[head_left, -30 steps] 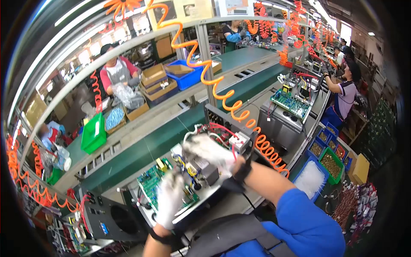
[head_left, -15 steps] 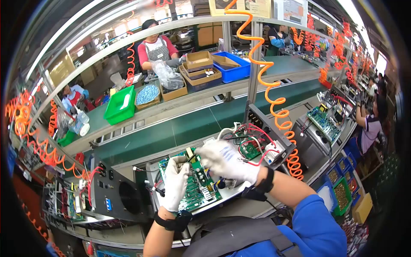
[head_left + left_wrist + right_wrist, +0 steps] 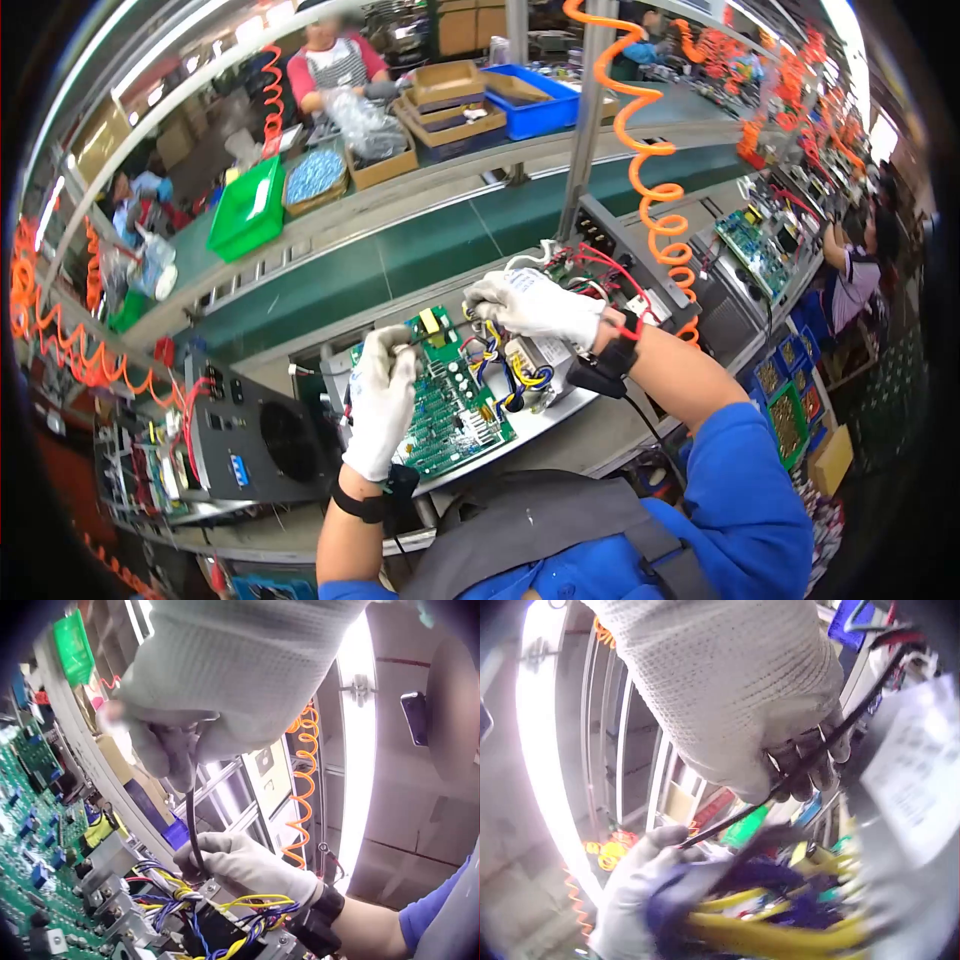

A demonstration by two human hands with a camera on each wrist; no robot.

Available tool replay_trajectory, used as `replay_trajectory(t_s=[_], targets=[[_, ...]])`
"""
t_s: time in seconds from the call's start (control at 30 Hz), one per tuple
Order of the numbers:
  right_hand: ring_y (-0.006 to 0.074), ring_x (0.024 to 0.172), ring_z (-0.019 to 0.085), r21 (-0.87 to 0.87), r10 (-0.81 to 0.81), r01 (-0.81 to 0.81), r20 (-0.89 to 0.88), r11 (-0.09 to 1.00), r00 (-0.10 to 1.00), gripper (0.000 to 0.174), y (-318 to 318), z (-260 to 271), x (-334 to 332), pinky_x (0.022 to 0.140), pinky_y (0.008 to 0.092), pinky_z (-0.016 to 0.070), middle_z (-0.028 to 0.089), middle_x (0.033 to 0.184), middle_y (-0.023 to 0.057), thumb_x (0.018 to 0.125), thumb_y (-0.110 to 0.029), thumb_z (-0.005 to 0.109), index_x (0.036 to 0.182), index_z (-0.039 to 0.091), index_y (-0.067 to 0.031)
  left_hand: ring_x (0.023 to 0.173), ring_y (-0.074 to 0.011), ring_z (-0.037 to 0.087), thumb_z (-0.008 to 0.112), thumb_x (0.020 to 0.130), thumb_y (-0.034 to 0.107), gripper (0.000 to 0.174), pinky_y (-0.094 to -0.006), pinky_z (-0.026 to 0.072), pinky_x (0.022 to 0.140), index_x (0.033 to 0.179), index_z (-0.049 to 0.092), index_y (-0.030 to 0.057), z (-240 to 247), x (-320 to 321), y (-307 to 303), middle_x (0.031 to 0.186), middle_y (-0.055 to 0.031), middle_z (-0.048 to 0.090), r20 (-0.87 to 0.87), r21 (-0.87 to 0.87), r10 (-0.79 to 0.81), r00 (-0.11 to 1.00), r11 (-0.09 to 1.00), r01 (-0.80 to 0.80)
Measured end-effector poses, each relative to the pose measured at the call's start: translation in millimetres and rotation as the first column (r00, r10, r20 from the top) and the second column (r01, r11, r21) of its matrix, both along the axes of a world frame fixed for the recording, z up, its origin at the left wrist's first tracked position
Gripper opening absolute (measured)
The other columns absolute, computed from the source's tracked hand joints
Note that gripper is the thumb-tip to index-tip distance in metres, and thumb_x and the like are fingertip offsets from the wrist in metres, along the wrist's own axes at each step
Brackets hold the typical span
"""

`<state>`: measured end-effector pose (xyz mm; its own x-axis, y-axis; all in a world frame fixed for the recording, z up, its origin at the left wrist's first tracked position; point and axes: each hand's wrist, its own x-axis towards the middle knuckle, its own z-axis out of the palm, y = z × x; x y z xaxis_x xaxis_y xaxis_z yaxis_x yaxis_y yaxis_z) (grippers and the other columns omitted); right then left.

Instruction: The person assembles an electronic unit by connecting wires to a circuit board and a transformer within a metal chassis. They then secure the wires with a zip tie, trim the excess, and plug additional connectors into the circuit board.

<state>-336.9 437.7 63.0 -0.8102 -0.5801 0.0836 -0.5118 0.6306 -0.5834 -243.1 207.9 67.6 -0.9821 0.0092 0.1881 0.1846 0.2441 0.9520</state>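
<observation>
Both hands wear whitish gloves. My left hand [image 3: 380,410] is over the left part of a green circuit board [image 3: 455,425]. Between its thumb and fingers it pinches a thin black cable [image 3: 190,817], which runs down to my right hand [image 3: 251,866] in the left wrist view. The right hand's curled fingers grip the same cable, and in the right wrist view the cable [image 3: 866,701] continues past them toward the upper right. Bundled yellow, blue and white wires [image 3: 490,350] lie below the right hand, beside a metal box [image 3: 548,352] with a label.
An upright panel [image 3: 635,240] with red wires stands behind my right forearm. To the left is a dark unit with a round fan opening [image 3: 285,440]. An orange coiled hose [image 3: 640,150] hangs at the right. Across the green conveyor [image 3: 350,285], a person sits behind bins.
My right hand has come away from the panel's red wires, leftward toward the left hand. Since half a second ago the hands have drawn slightly apart. The head view has swung right.
</observation>
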Motion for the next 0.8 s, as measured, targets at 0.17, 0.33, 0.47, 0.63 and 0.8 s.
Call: replay_trajectory(t_s=[0.17, 0.33, 0.47, 0.63, 0.8], targets=[[0.0311, 0.109, 0.060, -0.158, 0.202, -0.192, 0.050, 0.969, 0.978, 0.034, -38, 14, 14, 0.090, 0.0380, 0.0486, 0.063, 0.114, 0.0165, 0.094, -0.027, 0.054, 0.120, 0.061, -0.0062, 0.087, -0.0201, 0.062, 0.054, 0.089, -0.002, 0.023, -0.0313, 0.0496, 0.078, 0.112, 0.054, -0.0016, 24, 2, -2, 0.095, -0.0125, 0.061, -0.247, -0.334, 0.003, 0.969, 0.938, -0.089], [0.0238, 0.089, 0.064, -0.033, 0.235, -0.233, 0.126, 0.972, 0.964, 0.027, -15, 8, -9, 0.076, 0.0359, 0.0504, 0.064, 0.099, 0.0139, 0.091, -0.018, 0.054, 0.112, 0.062, -0.0030, 0.085, -0.0285, 0.064, 0.057, 0.087, 0.001, 0.019, -0.0347, 0.0494, 0.077, 0.106, 0.056, -0.0003, 4, 0, -14, 0.093, -0.0161, 0.064, -0.189, -0.343, -0.006, 0.982, 0.938, -0.060], [0.0166, 0.066, 0.056, -0.224, 0.291, -0.210, 0.447, 0.952, 0.846, 0.031, -47, 56, 8, 0.061, 0.0340, 0.0451, 0.060, 0.076, 0.0107, 0.092, -0.026, 0.057, 0.109, 0.061, -0.0004, 0.086, -0.0368, 0.063, 0.061, 0.083, -0.001, 0.023, -0.0409, 0.0494, 0.074, 0.106, 0.058, 0.0018, 9, -8, -11, 0.091, -0.0184, 0.064, -0.348, -0.508, -0.048, 0.936, 0.849, -0.145], [0.0151, 0.058, 0.059, -0.040, 0.222, -0.230, 0.467, 0.972, 0.856, 0.022, -74, 76, 19, 0.054, 0.0311, 0.0463, 0.060, 0.071, 0.0093, 0.091, -0.024, 0.058, 0.093, 0.062, -0.0024, 0.091, -0.0338, 0.064, 0.068, 0.077, 0.002, 0.038, -0.0404, 0.0503, 0.079, 0.113, 0.057, 0.0006, 14, 9, -20, 0.100, -0.0172, 0.066, -0.278, -0.552, -0.062, 0.958, 0.827, -0.107], [0.0152, 0.061, 0.060, 0.365, 0.290, -0.453, 0.421, 0.813, 0.859, 0.017, -63, 39, 32, 0.060, 0.0346, 0.0480, 0.063, 0.067, 0.0055, 0.090, -0.020, 0.062, 0.086, 0.066, -0.0036, 0.112, -0.0219, 0.059, 0.061, 0.078, 0.000, 0.053, -0.0340, 0.0458, 0.099, 0.129, 0.049, -0.0036, 47, 38, -60, 0.124, -0.0134, 0.059, -0.097, 0.089, 0.030, 0.995, 0.996, -0.022]])
